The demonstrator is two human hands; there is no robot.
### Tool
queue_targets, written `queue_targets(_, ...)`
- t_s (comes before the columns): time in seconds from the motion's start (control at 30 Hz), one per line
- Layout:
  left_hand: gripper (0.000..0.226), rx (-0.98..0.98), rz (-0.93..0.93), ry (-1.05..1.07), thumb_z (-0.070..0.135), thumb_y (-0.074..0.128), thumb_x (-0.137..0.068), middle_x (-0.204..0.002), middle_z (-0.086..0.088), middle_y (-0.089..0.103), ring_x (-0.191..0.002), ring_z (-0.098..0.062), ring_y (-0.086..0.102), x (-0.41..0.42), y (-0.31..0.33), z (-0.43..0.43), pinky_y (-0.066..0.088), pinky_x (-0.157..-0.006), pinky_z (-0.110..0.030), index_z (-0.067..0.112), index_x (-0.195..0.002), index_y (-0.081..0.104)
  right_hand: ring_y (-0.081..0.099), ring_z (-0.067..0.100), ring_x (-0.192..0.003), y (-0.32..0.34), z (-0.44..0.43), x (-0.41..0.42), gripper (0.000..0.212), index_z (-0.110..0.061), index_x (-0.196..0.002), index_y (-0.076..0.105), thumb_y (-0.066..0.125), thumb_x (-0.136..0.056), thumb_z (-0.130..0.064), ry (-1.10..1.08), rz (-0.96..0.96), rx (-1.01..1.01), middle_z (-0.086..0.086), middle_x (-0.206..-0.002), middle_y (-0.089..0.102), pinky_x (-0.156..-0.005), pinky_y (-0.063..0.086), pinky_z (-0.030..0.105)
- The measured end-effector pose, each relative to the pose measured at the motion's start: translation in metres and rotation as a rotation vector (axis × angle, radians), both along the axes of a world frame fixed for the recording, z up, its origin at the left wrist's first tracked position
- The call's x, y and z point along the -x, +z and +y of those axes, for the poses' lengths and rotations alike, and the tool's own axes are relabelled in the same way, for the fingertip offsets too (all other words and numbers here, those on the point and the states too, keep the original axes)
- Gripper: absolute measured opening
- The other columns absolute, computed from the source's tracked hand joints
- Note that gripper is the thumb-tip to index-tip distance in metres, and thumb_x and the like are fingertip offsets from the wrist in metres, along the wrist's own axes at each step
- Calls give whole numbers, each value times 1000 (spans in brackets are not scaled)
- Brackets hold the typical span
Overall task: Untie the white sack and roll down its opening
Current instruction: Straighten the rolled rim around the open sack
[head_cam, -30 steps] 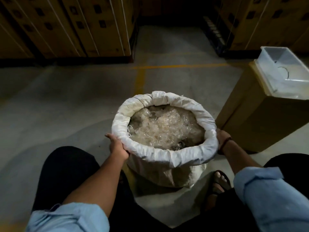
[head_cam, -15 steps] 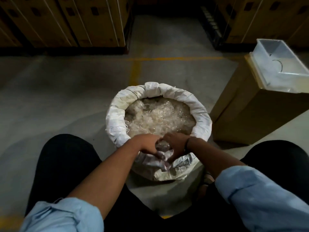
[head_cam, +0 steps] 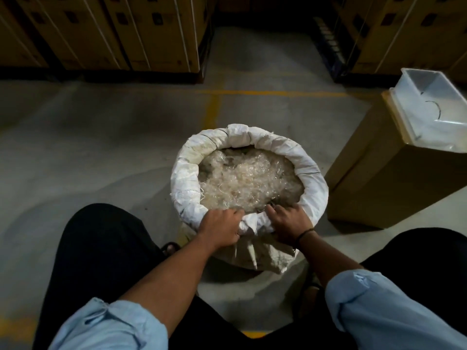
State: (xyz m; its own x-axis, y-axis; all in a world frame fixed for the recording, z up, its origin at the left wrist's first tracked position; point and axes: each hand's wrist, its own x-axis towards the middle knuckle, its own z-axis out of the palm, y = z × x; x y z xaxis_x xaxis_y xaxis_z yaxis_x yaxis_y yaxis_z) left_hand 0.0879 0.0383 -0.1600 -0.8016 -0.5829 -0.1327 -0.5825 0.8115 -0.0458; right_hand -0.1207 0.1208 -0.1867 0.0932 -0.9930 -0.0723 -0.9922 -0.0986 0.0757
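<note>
Both hands, left hand [head_cam: 220,226] and right hand [head_cam: 289,223], are gripping the white sack [head_cam: 187,173]'s soft, floppy near rim, likely the best hold.

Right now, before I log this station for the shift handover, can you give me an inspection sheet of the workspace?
Surface: concrete floor with yellow painted lines.
Job's things: white sack stands open, its mouth rolled into a thick rim; pale shredded strands inside.
Clutter: tall cardboard box right of the sack, clear plastic tray on top.
Grippers: left hand and right hand both grip the sack's near rim.
Cables: nothing seen.
Surroundings: stacked cartons along the back; dim light.
</note>
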Motion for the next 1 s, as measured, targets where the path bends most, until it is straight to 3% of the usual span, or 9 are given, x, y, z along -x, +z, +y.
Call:
queue_targets(0.13,84,-162,-126,-25,73,63,-70,-137,-1,54,-125,-26,53,4,-13,-20,39,-102,-42,30,-139,44,39,30,-138,-5,-14,7,109,-29,-150,14,56,-65,-82,28,-39,-383,3,-154,37,-109,28,59)
queue_targets(0.2,102,-251,-127,13,94,49,-63,-149,-1,45,-136,-26,41,6,-8,-34,30,-112,-49,36,-147,38,22,29,-146,0,-25,11,118,-35,-153,2,51,-60,-90,-24,-196,-511,0,-161,22,-116,18,58)
queue_targets(0.3,83,-341,316,228,90,40,-78,-146,0,50,-134,-24,44,16,10,-60,38,-109,-47,37,-141,48,29,30,-142,3,-46,19,102,-37,-152,8,36,-69,-91,-237,-522,-282,3,-153,36,-116,23,54)
queue_targets(0.4,76,2,600,417,78,46,-84,-144,-4,54,-138,-32,43,30,19,-115,34,-114,-50,26,-140,50,24,33,-143,3,-74,33,90,-29,-153,4,42,-84,-74,-301,-353,17,8,-155,27,-117,22,52)
queue_targets(0.53,82,153,387,504,65,53,-88,-163,-11,27,-150,-46,16,38,16,-188,17,-120,-56,23,-155,31,15,35,-147,10,-125,52,80,-19,-154,8,43,-92,-56,-266,-133,291,14,-160,18,-119,16,53)
queue_targets(0.7,84,150,56,639,59,45,-95,-164,-22,19,-145,-58,12,35,-21,-227,7,-118,-67,19,-160,12,2,42,-149,-1,-193,72,79,-23,-155,-1,48,-94,-39,-213,30,169,13,-164,2,-116,7,64)
queue_targets(0.8,89,100,35,754,69,40,-92,-156,-27,31,-136,-57,33,39,-42,-232,20,-113,-66,18,-159,12,17,43,-145,-4,-217,81,76,-27,-154,-2,39,-95,-52,-335,-4,82,13,-162,11,-113,12,65)
queue_targets(0.93,71,74,65,660,61,39,-98,-129,-23,60,-111,-46,59,45,-43,-235,47,-92,-48,8,-145,33,54,40,-115,5,-230,100,60,-27,-147,23,44,-94,-43,-325,-3,21,14,-139,47,-94,44,50)
queue_targets(1.0,57,-33,151,622,58,38,-100,-119,-25,64,-105,-46,63,42,-37,-243,51,-85,-46,9,-128,42,59,41,-109,19,-235,118,46,-24,-135,39,48,-94,-42,-378,-178,-41,18,-129,56,-88,49,45)
